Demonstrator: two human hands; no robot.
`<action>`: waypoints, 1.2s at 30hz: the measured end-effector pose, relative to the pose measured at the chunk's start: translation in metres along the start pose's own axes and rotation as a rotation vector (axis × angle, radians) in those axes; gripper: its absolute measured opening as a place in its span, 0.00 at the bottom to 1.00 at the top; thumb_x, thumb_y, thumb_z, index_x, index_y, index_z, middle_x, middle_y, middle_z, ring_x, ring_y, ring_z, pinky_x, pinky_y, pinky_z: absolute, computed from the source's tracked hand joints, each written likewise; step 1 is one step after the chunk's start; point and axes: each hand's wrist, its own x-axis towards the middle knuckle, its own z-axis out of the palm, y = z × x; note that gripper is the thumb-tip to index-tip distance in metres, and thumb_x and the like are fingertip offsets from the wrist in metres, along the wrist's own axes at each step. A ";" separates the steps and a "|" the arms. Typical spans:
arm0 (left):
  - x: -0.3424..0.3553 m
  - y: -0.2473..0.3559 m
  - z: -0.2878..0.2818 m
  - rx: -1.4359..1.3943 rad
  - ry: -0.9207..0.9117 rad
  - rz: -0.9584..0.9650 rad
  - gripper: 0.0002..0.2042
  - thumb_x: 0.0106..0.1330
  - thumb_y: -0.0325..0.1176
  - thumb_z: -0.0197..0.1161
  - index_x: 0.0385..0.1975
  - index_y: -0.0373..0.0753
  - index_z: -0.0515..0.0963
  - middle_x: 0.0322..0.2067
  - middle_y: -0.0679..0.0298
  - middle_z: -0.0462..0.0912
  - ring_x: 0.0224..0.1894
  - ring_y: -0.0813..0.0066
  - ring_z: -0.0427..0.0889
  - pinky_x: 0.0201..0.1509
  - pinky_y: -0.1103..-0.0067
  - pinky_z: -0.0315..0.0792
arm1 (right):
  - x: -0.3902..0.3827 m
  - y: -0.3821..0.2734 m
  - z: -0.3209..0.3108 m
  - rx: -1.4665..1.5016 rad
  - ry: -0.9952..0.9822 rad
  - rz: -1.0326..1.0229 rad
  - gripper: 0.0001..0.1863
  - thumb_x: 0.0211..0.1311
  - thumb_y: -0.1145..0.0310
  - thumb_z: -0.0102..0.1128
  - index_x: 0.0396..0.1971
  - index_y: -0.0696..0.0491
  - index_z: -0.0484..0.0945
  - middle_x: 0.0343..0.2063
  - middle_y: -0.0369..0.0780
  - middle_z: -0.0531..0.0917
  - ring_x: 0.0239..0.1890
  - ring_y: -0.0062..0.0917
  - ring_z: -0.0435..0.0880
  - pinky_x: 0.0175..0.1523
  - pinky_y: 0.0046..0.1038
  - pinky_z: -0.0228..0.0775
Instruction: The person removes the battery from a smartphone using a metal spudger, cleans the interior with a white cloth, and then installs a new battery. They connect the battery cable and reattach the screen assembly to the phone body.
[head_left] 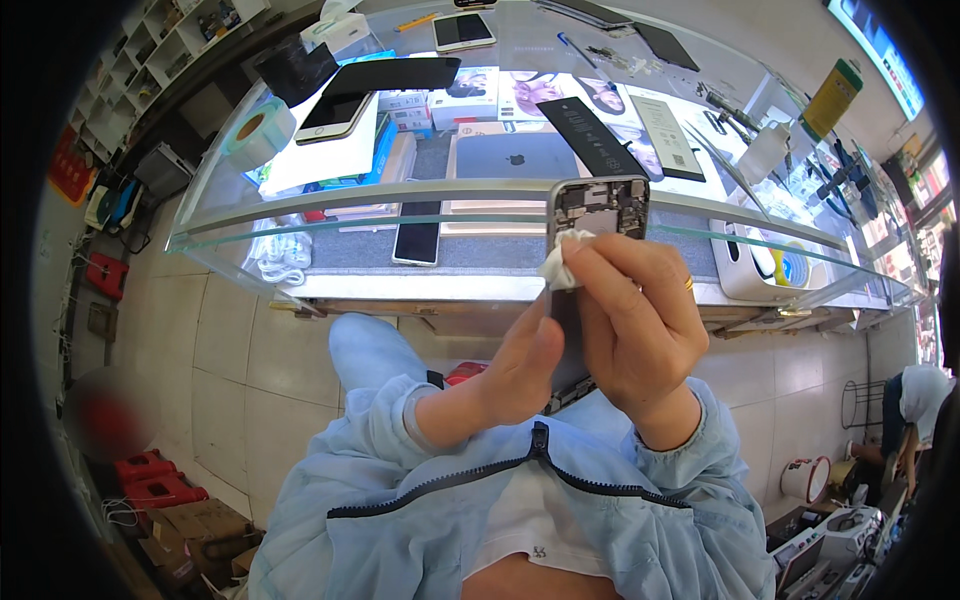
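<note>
Upright in front of me is an opened smartphone, its circuit board and inner parts bare at the top end. My left hand is closed round the phone's lower left side; its thumb shows, while the other fingers are hidden behind the phone. In my right hand, thumb and fingertips pinch a crumpled white tissue, which touches the phone's left edge just below the board. The right hand covers much of the phone's middle.
A glass display counter stands ahead. On it lie a black phone battery, a second battery, a white-fronted phone, tweezers, a tape roll and a yellow bottle. Inside are a boxed tablet and another phone.
</note>
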 end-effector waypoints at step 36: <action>0.011 0.017 -0.009 -0.074 -0.002 0.074 0.37 0.68 0.59 0.38 0.64 0.31 0.48 0.60 0.55 0.59 0.62 0.67 0.62 0.64 0.72 0.59 | 0.001 0.016 0.004 -0.174 0.063 -0.016 0.18 0.35 0.80 0.65 0.33 0.53 0.82 0.25 0.35 0.76 0.23 0.25 0.68 0.29 0.24 0.60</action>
